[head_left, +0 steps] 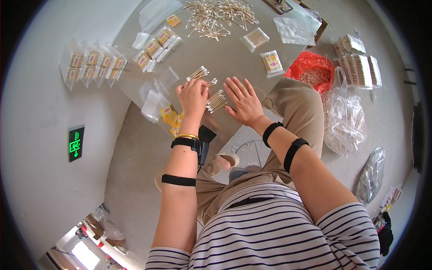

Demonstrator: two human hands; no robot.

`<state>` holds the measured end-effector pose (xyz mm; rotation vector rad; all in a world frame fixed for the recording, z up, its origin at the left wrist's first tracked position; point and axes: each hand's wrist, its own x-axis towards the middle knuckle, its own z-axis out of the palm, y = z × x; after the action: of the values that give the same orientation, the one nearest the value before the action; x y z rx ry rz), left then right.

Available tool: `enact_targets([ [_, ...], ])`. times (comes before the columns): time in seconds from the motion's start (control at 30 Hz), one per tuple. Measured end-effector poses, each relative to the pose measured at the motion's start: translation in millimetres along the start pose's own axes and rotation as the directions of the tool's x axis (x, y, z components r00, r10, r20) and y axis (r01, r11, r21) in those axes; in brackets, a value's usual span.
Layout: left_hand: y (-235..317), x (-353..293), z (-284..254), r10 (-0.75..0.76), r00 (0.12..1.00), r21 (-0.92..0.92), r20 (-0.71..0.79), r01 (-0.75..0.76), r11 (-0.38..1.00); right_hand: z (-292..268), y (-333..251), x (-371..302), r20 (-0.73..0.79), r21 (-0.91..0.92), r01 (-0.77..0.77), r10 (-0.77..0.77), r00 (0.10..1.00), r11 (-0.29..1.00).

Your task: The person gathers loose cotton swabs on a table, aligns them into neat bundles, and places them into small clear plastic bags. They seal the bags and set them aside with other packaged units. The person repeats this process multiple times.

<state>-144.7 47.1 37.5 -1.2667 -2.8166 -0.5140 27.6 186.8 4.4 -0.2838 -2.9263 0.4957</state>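
Note:
My left hand (pixel 193 98) is curled over the table, its fingers closed on a few cotton swabs (pixel 211 83) whose white tips stick out beside the knuckles. Just beyond those fingers lies another small bunch of swabs (pixel 198 73). Between my two hands sits a loose bundle of cotton swabs (pixel 216 101), lined up side by side. My right hand (pixel 245 101) rests flat to the right of this bundle, fingers stretched out and holding nothing. Clear plastic bags (pixel 154 105) and yellow label cards (pixel 168 115) lie left of my left hand.
A heap of loose swabs (pixel 220 17) covers the table's far side. Filled packs (pixel 157 48) stand at the left; another pack (pixel 272 63) lies at the right near an unlabelled swab bundle (pixel 255 39). A red bag (pixel 310 67) and stacked packs (pixel 357 69) are beyond the right edge.

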Motion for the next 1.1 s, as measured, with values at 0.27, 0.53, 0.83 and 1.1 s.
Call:
enact_targets([
  [0.27,-3.5,8.0,-8.6,-0.002,0.978,-0.270,0.209,0.059,0.961,-0.1,1.0,-0.8,-0.007,0.003,-0.006,0.006,1.000,1.000],
  [0.53,-21.2,13.2,-1.8,0.008,0.996,-0.187,0.086,0.008,0.982,-0.7,-0.1,-0.2,-0.014,0.010,-0.001,0.002,1.000,1.000],
  [0.83,-15.4,27.3,-2.1,-0.035,0.999,-0.070,-0.028,0.033,0.997,-0.8,0.0,0.1,0.002,0.000,-0.002,0.002,1.000,1.000],
  [1.1,2.6,-18.9,-1.9,0.065,0.993,-0.046,-0.096,-0.069,0.997,-0.3,0.4,0.4,0.003,0.001,-0.001,0.001,1.000,1.000],
])
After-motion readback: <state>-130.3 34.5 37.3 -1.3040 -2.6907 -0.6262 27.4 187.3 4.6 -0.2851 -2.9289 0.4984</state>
